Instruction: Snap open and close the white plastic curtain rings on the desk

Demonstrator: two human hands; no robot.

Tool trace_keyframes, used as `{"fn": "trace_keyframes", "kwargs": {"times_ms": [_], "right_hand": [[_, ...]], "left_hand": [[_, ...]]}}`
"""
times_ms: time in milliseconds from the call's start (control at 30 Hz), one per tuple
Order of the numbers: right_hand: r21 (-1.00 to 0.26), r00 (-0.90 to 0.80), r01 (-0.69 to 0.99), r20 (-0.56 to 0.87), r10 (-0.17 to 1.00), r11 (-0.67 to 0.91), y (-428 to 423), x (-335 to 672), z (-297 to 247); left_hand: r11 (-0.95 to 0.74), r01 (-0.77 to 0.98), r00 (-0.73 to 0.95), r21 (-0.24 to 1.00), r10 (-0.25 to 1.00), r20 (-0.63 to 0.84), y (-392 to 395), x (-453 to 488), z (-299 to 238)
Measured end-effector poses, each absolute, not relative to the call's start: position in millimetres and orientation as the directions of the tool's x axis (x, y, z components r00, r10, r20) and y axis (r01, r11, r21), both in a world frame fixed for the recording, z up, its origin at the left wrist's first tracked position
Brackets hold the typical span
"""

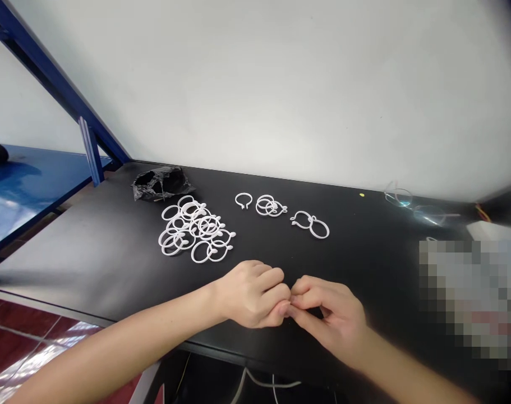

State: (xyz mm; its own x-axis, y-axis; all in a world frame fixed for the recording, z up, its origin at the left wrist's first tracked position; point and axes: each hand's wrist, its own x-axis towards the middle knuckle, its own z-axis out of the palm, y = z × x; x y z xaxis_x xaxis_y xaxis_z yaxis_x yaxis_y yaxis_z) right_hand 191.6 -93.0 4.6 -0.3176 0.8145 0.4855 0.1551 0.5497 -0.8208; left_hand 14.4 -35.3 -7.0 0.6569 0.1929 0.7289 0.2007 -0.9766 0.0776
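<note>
Above the near part of the black table, my left hand (257, 294) is closed in a fist, its thumb side turned to the right. My right hand (333, 314) pinches with thumb and fingertips right against it. Whatever the two hands grip between them is covered by the fingers. Beyond my left hand lies a heap of white plastic rings (196, 230), many with small end tabs. Farther right are a single open ring (243, 200), a small cluster of rings (270, 206) and a pair of touching rings (311, 224).
A crumpled black plastic bag (162, 184) lies behind the heap. Clear eyeglasses (400, 196) rest near the wall at right, with a small yellow bit (362, 194) left of them. The black table (124, 241) has a blue metal frame (65, 90) at its left; cables hang below.
</note>
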Motion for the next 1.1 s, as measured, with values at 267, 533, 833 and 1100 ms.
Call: {"fn": "trace_keyframes", "kwargs": {"times_ms": [267,533,833,1100], "right_hand": [[-0.773,-0.057,0.502,0.419,0.906,0.389,-65,222,-3],[-0.534,-0.086,0.81,0.302,0.949,0.243,-44,257,-12],[-0.684,0.049,0.704,0.317,0.947,0.192,-47,252,-7],[-0.996,-0.033,0.066,0.063,0.997,0.066,-65,233,8]], "left_hand": [[-0.839,0.541,0.739,0.059,0.507,0.444,2,-8,8],[-0.685,0.726,0.675,-0.067,0.69,0.26,38,-45,4],[-0.644,0.764,0.606,0.035,0.735,0.305,31,-43,10],[-0.548,0.398,0.617,0.736,0.754,0.228,-4,-11,17]]}}
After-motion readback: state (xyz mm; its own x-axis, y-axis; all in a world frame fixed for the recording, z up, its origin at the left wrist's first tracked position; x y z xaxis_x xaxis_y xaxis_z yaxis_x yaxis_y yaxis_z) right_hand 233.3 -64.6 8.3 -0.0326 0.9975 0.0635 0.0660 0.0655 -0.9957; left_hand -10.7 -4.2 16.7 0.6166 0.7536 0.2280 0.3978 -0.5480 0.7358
